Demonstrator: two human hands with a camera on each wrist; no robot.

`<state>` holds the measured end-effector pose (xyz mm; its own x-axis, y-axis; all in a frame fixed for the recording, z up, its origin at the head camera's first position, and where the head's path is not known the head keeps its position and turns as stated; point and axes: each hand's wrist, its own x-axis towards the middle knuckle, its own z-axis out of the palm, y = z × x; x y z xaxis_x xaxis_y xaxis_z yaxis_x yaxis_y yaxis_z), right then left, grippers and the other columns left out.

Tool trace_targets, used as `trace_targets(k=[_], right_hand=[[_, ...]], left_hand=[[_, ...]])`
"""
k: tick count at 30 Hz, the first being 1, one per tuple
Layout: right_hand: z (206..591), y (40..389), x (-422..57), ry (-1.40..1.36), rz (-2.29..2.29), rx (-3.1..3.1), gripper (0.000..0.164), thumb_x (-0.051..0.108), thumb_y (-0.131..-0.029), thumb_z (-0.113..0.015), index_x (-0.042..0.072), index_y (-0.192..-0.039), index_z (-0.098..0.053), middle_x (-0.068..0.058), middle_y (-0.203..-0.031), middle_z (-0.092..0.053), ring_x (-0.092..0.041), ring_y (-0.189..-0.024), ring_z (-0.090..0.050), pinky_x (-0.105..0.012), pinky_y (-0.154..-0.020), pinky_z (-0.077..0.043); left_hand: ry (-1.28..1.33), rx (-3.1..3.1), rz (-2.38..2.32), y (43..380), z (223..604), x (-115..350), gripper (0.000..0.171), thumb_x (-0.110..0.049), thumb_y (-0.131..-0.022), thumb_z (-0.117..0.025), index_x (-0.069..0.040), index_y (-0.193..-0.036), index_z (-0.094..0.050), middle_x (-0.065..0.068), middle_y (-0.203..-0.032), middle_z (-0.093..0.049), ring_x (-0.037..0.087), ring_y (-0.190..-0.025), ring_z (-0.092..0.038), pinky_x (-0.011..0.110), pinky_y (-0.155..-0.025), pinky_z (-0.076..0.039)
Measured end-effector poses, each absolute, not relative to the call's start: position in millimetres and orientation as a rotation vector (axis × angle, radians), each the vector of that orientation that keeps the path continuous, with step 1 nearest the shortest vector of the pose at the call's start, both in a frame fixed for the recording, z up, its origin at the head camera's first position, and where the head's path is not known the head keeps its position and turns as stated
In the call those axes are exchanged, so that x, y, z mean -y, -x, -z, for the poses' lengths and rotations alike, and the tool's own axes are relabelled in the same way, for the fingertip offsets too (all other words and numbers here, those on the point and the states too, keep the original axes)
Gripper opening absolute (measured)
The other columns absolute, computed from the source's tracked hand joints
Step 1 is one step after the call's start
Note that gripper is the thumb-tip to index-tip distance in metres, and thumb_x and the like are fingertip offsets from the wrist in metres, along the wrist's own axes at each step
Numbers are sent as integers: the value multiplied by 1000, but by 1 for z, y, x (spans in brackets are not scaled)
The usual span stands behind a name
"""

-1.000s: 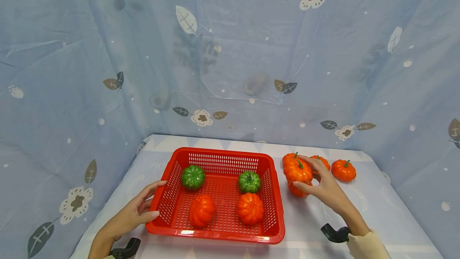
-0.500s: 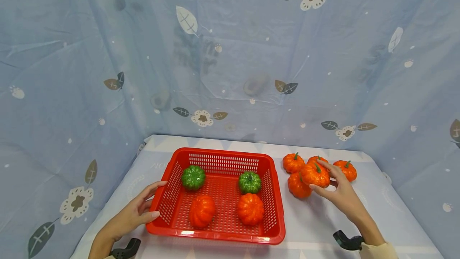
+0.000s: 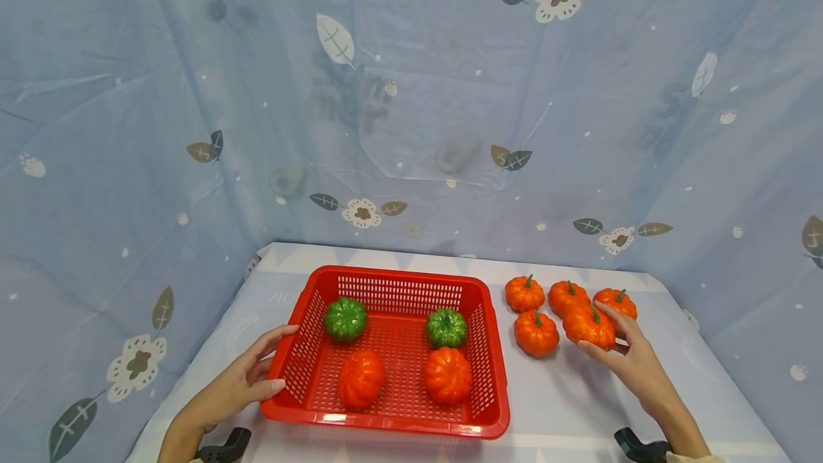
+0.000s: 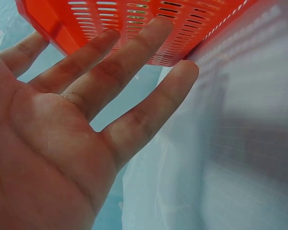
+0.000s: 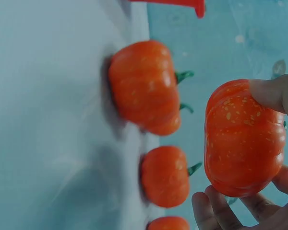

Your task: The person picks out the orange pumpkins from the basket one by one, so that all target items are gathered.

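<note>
"What's biggest?"

"A blue cloth printed with leaves and flowers, upright beyond the fingertips of the left hand and the right hand alike."

"Then?"

"The pale table, below all the fingers. On it sits the red basket, just right of the left fingers and well left of the right ones."

"How are the fingers?"

"The left ones are spread and nearly straight, not gripping, their tips at the basket's left side. The right ones grasp an orange pumpkin, thumb on one side and fingers on the other, held above the table."

"And the other pumpkins?"

"Left of the right fingers are the near pumpkin and, beyond it, the far-left pumpkin. Past the fingertips is the far-middle pumpkin; just behind the fingers, partly hidden, the far-right pumpkin."

"In the basket?"

"Right of the left fingers, the left orange-red pumpkin and the right orange-red pumpkin. Farther from the body, the left green pumpkin and the right green pumpkin."

"Smallest?"

"The held one's green stem, between thumb tip and fingertip."
</note>
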<state>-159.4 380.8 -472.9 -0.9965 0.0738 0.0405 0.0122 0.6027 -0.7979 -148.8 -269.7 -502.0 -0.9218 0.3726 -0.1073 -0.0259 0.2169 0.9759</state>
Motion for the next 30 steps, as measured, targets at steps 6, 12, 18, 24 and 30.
trace_targets(k=[6,12,18,24,30], right_hand=[[487,163,-392,124,-1355,2776,90,37,-93,-78,10,-162,-28,-31,-158,-20,-47,-132,-36,-38,-96,-45],[504,168,-401,209,-1410,2813,96,41,-92,-78,8,-163,-21,-34,-160,-14,-52,-133,-34,-64,-102,-43],[514,174,-407,298,-1470,2859,101,46,-91,-77,10,-163,-16,-34,-161,-16,-54,-133,-36,-66,-100,-45],[516,178,-405,313,-1513,2855,99,41,-91,-79,9,-161,-16,-32,-159,-21,-52,-132,-38,-58,-96,-50],[519,179,-405,332,-1487,2867,102,43,-90,-80,7,-160,-16,-32,-157,-23,-50,-130,-41,-53,-93,-53]], left_hand=[[-323,-2200,-1747,148,502,270,79,-16,-95,-69,-24,-161,-25,25,-163,-20,51,-135,-45,41,-91,-59],[-338,-2184,-1759,148,502,270,78,-14,-96,-67,-23,-161,-25,25,-163,-19,51,-135,-45,41,-90,-60],[-335,-2180,-1756,147,502,269,78,-14,-96,-67,-23,-161,-25,26,-163,-19,50,-134,-46,41,-90,-60],[-299,-2186,-1746,146,501,269,79,-16,-95,-69,-24,-161,-26,25,-164,-18,51,-136,-43,41,-91,-59],[-327,-2173,-1762,147,503,269,79,-14,-96,-68,-23,-161,-26,25,-164,-17,51,-135,-44,41,-91,-59]])
